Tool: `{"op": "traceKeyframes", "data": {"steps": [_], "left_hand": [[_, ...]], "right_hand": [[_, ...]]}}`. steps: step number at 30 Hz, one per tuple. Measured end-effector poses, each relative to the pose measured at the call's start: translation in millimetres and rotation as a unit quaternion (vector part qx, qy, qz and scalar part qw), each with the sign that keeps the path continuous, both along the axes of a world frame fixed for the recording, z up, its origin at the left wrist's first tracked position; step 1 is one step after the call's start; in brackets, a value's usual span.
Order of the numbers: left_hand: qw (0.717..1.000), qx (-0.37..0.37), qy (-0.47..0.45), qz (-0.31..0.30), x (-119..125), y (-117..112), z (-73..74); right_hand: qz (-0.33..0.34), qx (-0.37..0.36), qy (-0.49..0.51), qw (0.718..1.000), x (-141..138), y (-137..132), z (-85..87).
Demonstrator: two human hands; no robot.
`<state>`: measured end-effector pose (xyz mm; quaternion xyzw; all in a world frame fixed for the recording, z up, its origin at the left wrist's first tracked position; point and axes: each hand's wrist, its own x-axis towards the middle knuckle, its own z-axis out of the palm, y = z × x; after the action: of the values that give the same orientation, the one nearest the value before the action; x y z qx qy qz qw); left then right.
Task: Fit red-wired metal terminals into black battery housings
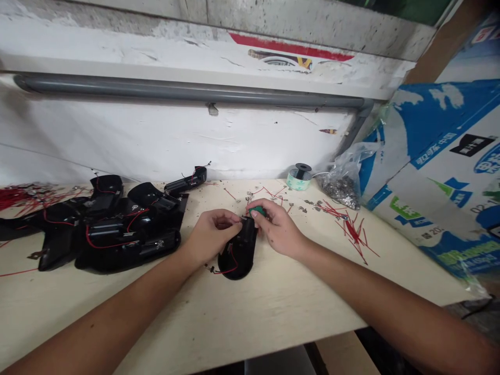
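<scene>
A black plastic housing (236, 263) with a battery compartment and a red wire lies on the table in front of me. My left hand (214, 229) is closed in a pinch at the compartment's far end, beside a small metal spring (244, 219); what sits between the fingertips is too small to make out. My right hand (279, 229) is closed around a small green object (257, 211), perhaps a tool's handle, held against the same end of the housing. Its working end is hidden.
Several similar black housings (128, 229) with red wires are piled at left, near a bundle of red wires (19, 198). Loose red wires (355, 232) and metal contacts lie at right. Behind them are a tape roll (299, 179), a bag of metal parts (344, 179) and a blue-white carton (441, 172).
</scene>
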<state>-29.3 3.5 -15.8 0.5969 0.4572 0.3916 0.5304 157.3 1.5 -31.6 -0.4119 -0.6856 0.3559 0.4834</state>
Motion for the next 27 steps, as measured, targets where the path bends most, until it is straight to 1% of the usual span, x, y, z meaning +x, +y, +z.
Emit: {"op": "traceKeyframes", "data": {"steps": [4,10,15,18,23,27], "left_hand": [[1.0,-0.01,0.027,-0.005,0.5,-1.0,-0.1],[0.999,-0.005,0.049,-0.013,0.5,-2.1,3.5],[0.998,0.007,0.059,-0.024,0.1,-3.0,2.3],[0.997,0.02,0.06,-0.038,0.0,-3.8,1.1],[0.995,0.033,0.071,-0.058,0.1,-4.1,0.8],[0.994,0.038,0.076,-0.068,-0.4,-1.8,-0.4]], "right_hand": [[0.004,0.012,0.025,1.0,-2.4,0.1,1.8],[0.011,0.01,0.014,1.0,-4.0,-1.9,4.7],[0.008,0.011,0.009,1.0,-4.1,-2.8,7.1],[0.009,0.008,0.006,1.0,-4.0,-3.0,6.8],[0.032,-0.011,0.003,0.999,-5.4,-4.2,4.9],[0.032,-0.003,-0.013,0.999,-5.4,-3.6,2.5]]}}
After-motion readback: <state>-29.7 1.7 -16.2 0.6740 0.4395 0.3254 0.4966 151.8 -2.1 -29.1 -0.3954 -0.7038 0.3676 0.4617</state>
